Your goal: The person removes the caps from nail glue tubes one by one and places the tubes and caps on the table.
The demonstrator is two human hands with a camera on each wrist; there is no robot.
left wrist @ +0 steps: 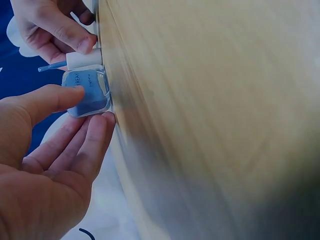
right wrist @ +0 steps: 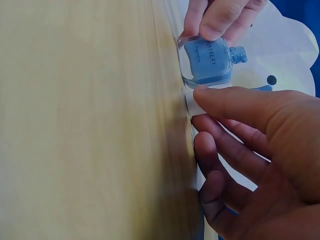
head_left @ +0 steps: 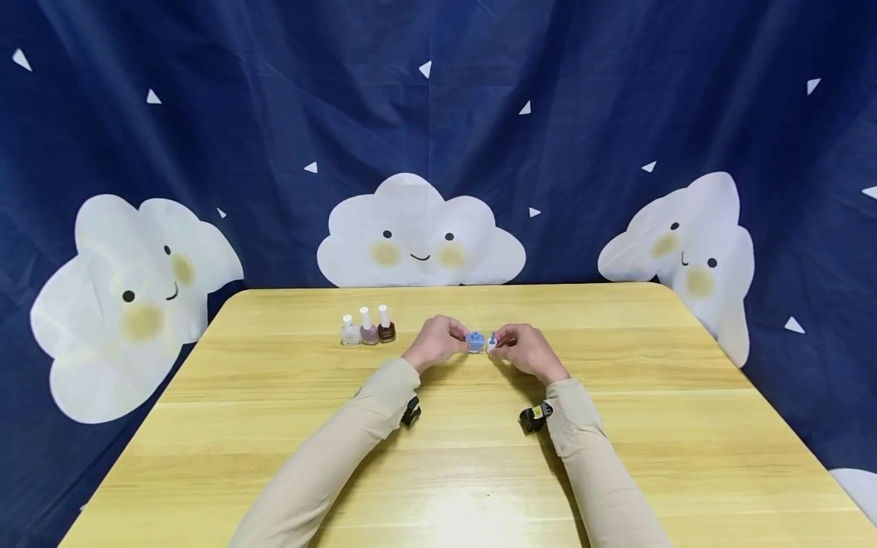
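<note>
"From your station, what does the left hand have?"

"I see it pinching a small glass bottle, thumb on one face, fingertips against the other side. It's upright on the wooden table, between the two hands."

"What's inside?"

"Blue polish, visible through the clear wall, with dark lettering over it. The threaded neck is uncovered."

"And the right hand?"

"My wrist feed has its thumb and forefinger gripping the white cap, just beside the bottle; the other fingers are bent, clear of the cap. The brush points upward from it, coated blue."

"Any other containers?"

"I count three more over on the person's left, upright in a close row: a clear bottle, a mauve bottle and a dark red bottle. Each wears a white cap. I can't tell how full they are."
</note>
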